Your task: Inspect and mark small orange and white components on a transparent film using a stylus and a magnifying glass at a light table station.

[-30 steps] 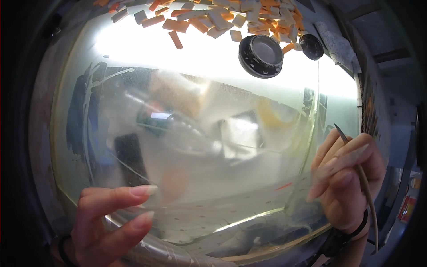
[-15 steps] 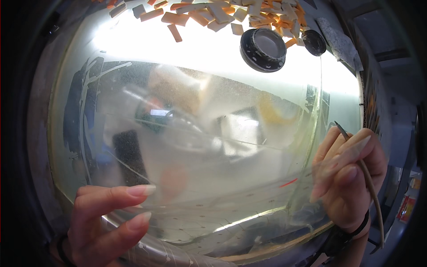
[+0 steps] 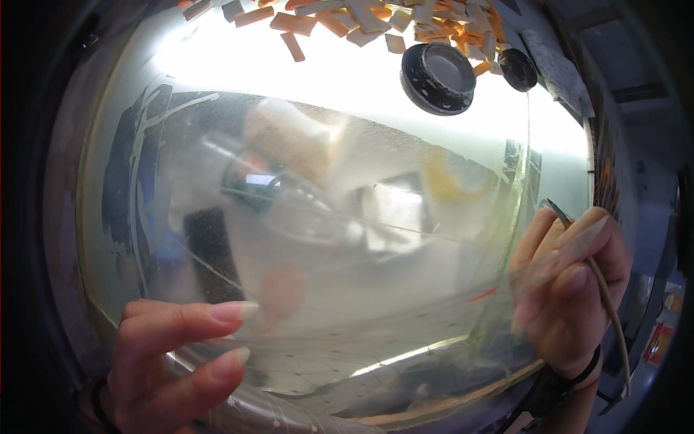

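Observation:
My right hand [image 3: 571, 282] is closed round a slim pointed tool [image 3: 604, 293], whose dark tip points up and whose thin handle runs down past my wrist. A clear plastic sheet [image 3: 405, 329] with small dots, fine lines and a short red mark stretches between my hands. Part of the sheet seems to overlap my right fingers. At the lower left, my left hand [image 3: 173, 362] has thumb and forefinger spread apart beside the sheet's left end. Whether they touch the sheet cannot be made out.
Below lies a lit glass tabletop [image 3: 130, 173] with blurred reflections. At the far side are several orange and white small blocks [image 3: 369, 18], a black round container [image 3: 439, 78], a smaller black lid-like disc [image 3: 517, 70] and a crumpled whitish cloth [image 3: 553, 69].
The far objects and the red mark have shifted slightly right in the picture. My left fingertips sit slightly further right; my right hand keeps its hold on the slim tool.

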`<action>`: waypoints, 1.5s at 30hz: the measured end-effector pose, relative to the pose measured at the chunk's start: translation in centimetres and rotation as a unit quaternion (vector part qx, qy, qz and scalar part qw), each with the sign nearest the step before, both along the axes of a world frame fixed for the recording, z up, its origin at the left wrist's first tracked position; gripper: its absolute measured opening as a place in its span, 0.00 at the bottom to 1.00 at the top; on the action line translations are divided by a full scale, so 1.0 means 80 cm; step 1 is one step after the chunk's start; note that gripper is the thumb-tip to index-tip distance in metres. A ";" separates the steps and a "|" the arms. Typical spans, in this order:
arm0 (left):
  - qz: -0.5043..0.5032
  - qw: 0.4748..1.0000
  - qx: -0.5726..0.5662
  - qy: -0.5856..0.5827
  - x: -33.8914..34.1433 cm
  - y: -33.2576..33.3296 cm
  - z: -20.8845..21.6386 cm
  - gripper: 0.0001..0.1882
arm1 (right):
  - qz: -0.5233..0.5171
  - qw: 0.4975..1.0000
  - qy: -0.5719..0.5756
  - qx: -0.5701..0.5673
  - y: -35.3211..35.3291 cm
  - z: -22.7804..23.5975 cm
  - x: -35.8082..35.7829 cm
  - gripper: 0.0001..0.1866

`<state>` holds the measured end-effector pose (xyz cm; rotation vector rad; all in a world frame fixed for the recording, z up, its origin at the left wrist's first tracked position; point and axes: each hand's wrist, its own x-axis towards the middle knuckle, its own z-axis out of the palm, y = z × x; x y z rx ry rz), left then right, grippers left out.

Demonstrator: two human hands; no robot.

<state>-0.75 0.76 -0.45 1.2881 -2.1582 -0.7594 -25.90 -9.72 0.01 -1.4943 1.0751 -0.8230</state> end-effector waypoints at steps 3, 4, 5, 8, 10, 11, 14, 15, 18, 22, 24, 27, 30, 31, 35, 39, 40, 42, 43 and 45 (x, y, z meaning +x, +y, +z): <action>0.009 1.000 -0.011 0.011 -0.001 0.001 -0.002 0.43 | -0.005 1.000 -0.001 0.001 0.001 0.001 0.002 0.17; 0.011 1.000 -0.017 0.016 -0.001 0.001 -0.002 0.43 | -0.005 1.000 -0.001 0.002 0.001 0.001 0.002 0.17; 0.012 1.000 -0.017 0.016 -0.001 0.001 -0.002 0.43 | -0.007 1.000 -0.002 0.002 0.002 0.001 0.002 0.17; 0.008 1.000 -0.021 0.013 -0.001 0.001 -0.003 0.43 | -0.010 1.000 -0.003 0.004 0.002 0.002 0.003 0.17; 0.010 1.000 -0.021 0.018 -0.001 0.002 -0.003 0.43 | -0.013 1.000 -0.002 0.003 0.003 0.002 0.004 0.18; 0.011 1.000 -0.021 0.019 -0.001 0.002 -0.003 0.43 | -0.015 1.000 -0.002 0.003 0.003 0.001 0.004 0.18; 0.008 1.000 -0.017 0.018 0.000 0.001 -0.002 0.43 | -0.020 1.000 -0.003 0.003 0.004 0.000 0.004 0.18; 0.004 1.000 -0.012 0.014 0.000 0.001 -0.001 0.43 | -0.021 1.000 -0.004 0.004 0.004 0.000 0.004 0.18; 0.000 1.000 -0.006 0.011 0.000 0.001 -0.001 0.43 | -0.028 1.000 -0.007 0.004 0.005 0.000 0.006 0.18; 0.001 1.000 -0.001 0.007 -0.001 -0.002 0.002 0.43 | -0.032 0.999 -0.009 0.004 0.005 0.001 0.007 0.18; -0.020 1.000 0.004 0.010 0.001 -0.005 0.004 0.40 | -0.040 0.999 -0.001 0.006 0.005 0.001 0.007 0.17; -0.044 0.999 0.011 0.010 0.002 -0.007 0.005 0.37 | -0.041 0.999 0.002 0.007 0.005 0.000 0.007 0.17; -0.025 1.000 0.008 0.002 0.000 -0.005 0.003 0.40 | -0.036 0.999 0.001 0.004 0.004 0.000 0.008 0.18; -0.005 1.000 0.004 -0.003 -0.001 -0.005 0.003 0.42 | -0.035 0.999 0.002 0.004 0.004 -0.001 0.008 0.18; -0.005 0.999 0.014 0.032 -0.002 -0.006 0.004 0.34 | -0.032 0.999 0.005 0.002 0.004 0.000 0.008 0.18; 0.007 1.000 0.011 0.017 -0.002 -0.008 0.001 0.29 | -0.034 0.999 0.007 0.002 0.005 0.000 0.008 0.18; 0.021 0.999 0.007 0.033 -0.003 -0.008 -0.001 0.19 | -0.033 0.999 0.008 0.002 0.004 0.001 0.007 0.18; 0.029 0.999 0.001 0.038 -0.003 -0.006 -0.001 0.19 | -0.016 1.000 0.016 0.002 0.003 0.001 0.003 0.18; 0.031 0.999 -0.003 0.043 -0.002 -0.005 -0.001 0.20 | -0.019 1.000 0.001 -0.003 0.002 0.001 0.001 0.18; -0.003 1.000 -0.004 0.020 0.005 -0.007 0.001 0.29 | 0.049 0.994 -0.095 0.026 -0.003 0.003 -0.006 0.06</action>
